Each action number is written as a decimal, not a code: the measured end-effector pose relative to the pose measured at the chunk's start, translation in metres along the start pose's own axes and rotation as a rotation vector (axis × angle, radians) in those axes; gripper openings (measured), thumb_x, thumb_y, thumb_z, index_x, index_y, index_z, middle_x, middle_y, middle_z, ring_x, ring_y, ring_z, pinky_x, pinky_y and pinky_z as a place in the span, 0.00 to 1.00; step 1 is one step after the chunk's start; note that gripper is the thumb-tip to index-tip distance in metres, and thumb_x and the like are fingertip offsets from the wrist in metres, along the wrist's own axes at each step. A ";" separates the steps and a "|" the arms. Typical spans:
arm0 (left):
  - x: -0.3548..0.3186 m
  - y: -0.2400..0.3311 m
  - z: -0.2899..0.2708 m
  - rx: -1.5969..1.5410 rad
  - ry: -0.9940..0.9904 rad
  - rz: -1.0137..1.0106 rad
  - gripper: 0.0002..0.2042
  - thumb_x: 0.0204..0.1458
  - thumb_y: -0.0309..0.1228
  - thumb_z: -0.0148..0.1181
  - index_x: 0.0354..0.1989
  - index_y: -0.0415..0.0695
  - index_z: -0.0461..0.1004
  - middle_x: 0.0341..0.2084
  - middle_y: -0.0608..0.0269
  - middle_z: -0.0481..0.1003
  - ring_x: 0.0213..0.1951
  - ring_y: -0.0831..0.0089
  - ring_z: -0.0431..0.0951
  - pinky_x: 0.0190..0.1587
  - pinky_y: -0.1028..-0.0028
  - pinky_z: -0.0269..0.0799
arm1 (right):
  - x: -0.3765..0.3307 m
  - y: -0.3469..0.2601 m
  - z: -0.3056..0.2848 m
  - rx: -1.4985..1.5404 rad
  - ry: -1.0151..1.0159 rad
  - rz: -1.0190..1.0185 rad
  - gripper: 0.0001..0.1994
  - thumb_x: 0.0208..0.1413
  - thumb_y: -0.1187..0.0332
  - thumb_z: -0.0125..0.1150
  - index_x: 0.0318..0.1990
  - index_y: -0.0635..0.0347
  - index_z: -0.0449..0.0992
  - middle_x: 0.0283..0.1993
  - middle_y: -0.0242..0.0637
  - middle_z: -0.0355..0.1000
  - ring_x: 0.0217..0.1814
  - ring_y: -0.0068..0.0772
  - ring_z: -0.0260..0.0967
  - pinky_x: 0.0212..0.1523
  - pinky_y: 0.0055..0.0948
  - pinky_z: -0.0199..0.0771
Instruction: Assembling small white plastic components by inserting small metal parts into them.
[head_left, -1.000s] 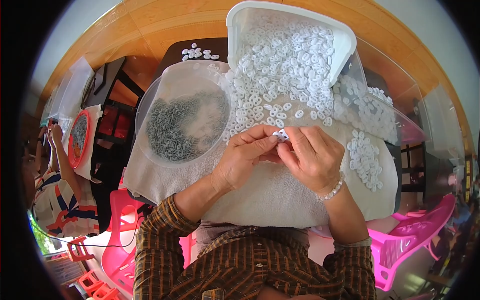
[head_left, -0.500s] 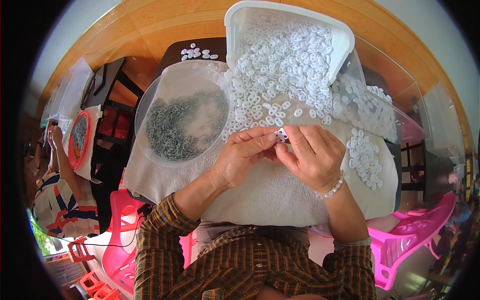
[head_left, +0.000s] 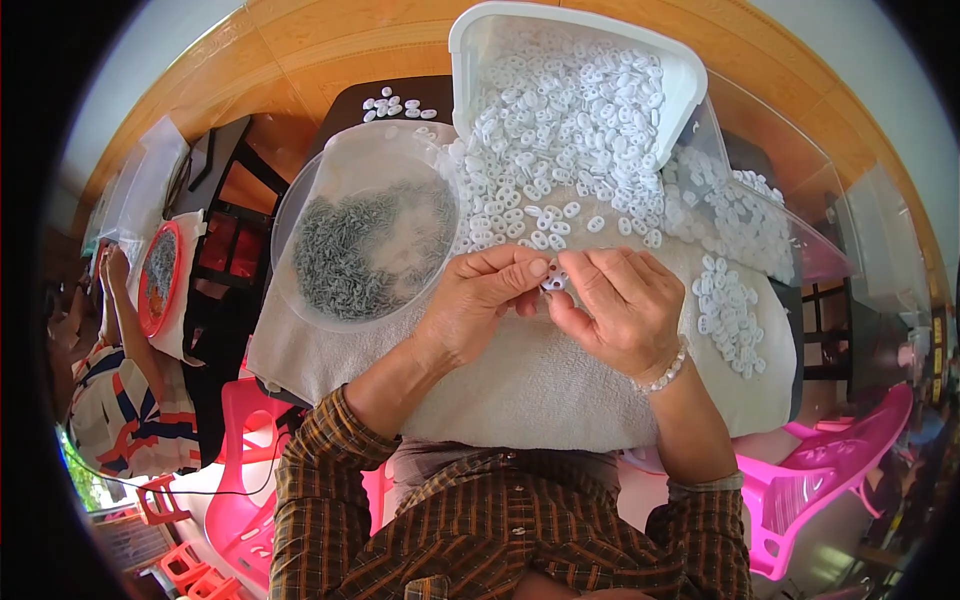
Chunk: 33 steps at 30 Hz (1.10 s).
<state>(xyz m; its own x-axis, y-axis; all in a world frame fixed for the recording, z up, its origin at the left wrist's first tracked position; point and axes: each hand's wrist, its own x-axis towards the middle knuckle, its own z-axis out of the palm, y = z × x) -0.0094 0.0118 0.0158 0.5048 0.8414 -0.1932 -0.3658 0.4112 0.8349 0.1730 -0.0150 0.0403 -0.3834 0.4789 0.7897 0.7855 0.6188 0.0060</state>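
Above the towel's middle, my left hand (head_left: pixel 477 298) and my right hand (head_left: pixel 627 308) meet at the fingertips. Both are closed in a pinch on one small white oval plastic piece (head_left: pixel 555 280) with dark holes or spots. Fingers cover part of it, and whatever else they may hold is too small to make out. Just beyond my hands, many similar two-holed white ovals (head_left: pixel 510 212) spill out of a tipped white bin (head_left: pixel 690 100). Left of my left hand, a clear round basin (head_left: pixel 283 245) contains a heap of small grey screw-like pieces (head_left: pixel 340 260).
A pale towel (head_left: pixel 520 400) covers the table. More white pieces (head_left: pixel 728 318) lie in a pile at the right, beside a clear plastic container (head_left: pixel 740 185). Pink chairs (head_left: pixel 800 490) flank the table. Another person's arm (head_left: pixel 130 320) reaches near a red tray (head_left: pixel 172 300) at far left.
Both my hands have shifted slightly left and nearer to me with the white piece. The piece has turned a little between the fingertips.
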 end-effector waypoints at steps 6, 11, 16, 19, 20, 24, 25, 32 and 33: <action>-0.002 0.004 0.002 -0.086 -0.068 -0.008 0.08 0.56 0.27 0.56 0.42 0.38 0.76 0.30 0.65 0.76 0.30 0.75 0.74 0.36 0.74 0.72 | 0.001 0.000 -0.003 0.004 0.004 -0.001 0.14 0.40 0.67 0.66 0.37 0.58 0.75 0.28 0.27 0.67 0.24 0.25 0.67 0.24 0.26 0.66; -0.001 0.003 0.001 -0.081 -0.075 0.015 0.09 0.57 0.26 0.55 0.42 0.38 0.76 0.31 0.64 0.76 0.32 0.75 0.74 0.37 0.74 0.73 | 0.003 -0.003 -0.007 0.051 -0.036 0.035 0.15 0.36 0.72 0.67 0.36 0.60 0.76 0.30 0.31 0.70 0.25 0.30 0.69 0.26 0.27 0.69; -0.001 0.003 0.001 -0.086 -0.065 0.017 0.09 0.56 0.26 0.56 0.42 0.38 0.76 0.31 0.63 0.76 0.31 0.74 0.74 0.36 0.74 0.73 | 0.003 -0.004 -0.005 0.058 -0.015 0.062 0.15 0.36 0.71 0.69 0.36 0.61 0.76 0.30 0.31 0.70 0.25 0.30 0.69 0.26 0.27 0.70; -0.001 0.003 0.002 -0.096 -0.054 0.022 0.09 0.56 0.27 0.56 0.43 0.38 0.76 0.30 0.63 0.76 0.30 0.74 0.74 0.35 0.74 0.73 | 0.004 -0.004 -0.007 0.035 -0.029 0.060 0.15 0.36 0.71 0.69 0.36 0.61 0.76 0.30 0.31 0.70 0.25 0.30 0.69 0.26 0.27 0.70; -0.001 0.003 0.002 -0.075 -0.046 0.023 0.09 0.56 0.27 0.56 0.42 0.38 0.76 0.30 0.63 0.76 0.30 0.74 0.74 0.35 0.74 0.73 | 0.004 -0.004 -0.008 0.035 -0.029 0.059 0.15 0.36 0.71 0.69 0.36 0.61 0.76 0.30 0.31 0.70 0.25 0.30 0.69 0.26 0.27 0.70; -0.002 0.001 0.001 -0.060 -0.035 0.049 0.09 0.56 0.26 0.55 0.44 0.38 0.75 0.32 0.62 0.77 0.31 0.74 0.75 0.35 0.74 0.73 | 0.003 -0.003 -0.007 0.019 -0.046 0.035 0.15 0.36 0.71 0.69 0.36 0.61 0.76 0.30 0.31 0.69 0.25 0.30 0.69 0.26 0.27 0.70; -0.002 0.002 0.002 -0.061 -0.035 0.049 0.09 0.56 0.26 0.55 0.44 0.38 0.75 0.32 0.62 0.77 0.31 0.74 0.75 0.35 0.74 0.73 | 0.003 -0.003 -0.008 0.015 -0.046 0.030 0.15 0.36 0.71 0.69 0.36 0.61 0.76 0.29 0.32 0.69 0.25 0.30 0.69 0.26 0.28 0.70; -0.002 0.005 0.000 0.065 -0.170 0.186 0.14 0.56 0.19 0.52 0.51 0.36 0.71 0.39 0.60 0.77 0.36 0.76 0.75 0.39 0.76 0.73 | 0.003 -0.001 -0.008 0.056 -0.022 0.048 0.15 0.37 0.72 0.68 0.36 0.62 0.76 0.30 0.33 0.70 0.25 0.31 0.69 0.26 0.28 0.70; -0.002 0.006 0.001 0.079 -0.171 0.190 0.14 0.56 0.18 0.52 0.51 0.36 0.71 0.39 0.60 0.77 0.37 0.76 0.75 0.40 0.76 0.74 | 0.003 0.000 -0.008 0.064 -0.024 0.042 0.15 0.37 0.72 0.68 0.37 0.63 0.76 0.30 0.33 0.70 0.25 0.31 0.69 0.25 0.28 0.70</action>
<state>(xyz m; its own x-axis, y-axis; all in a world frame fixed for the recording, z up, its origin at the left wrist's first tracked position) -0.0116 0.0122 0.0213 0.5600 0.8267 0.0549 -0.4076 0.2172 0.8870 0.1757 -0.0189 0.0479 -0.3628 0.5198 0.7735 0.7690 0.6358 -0.0666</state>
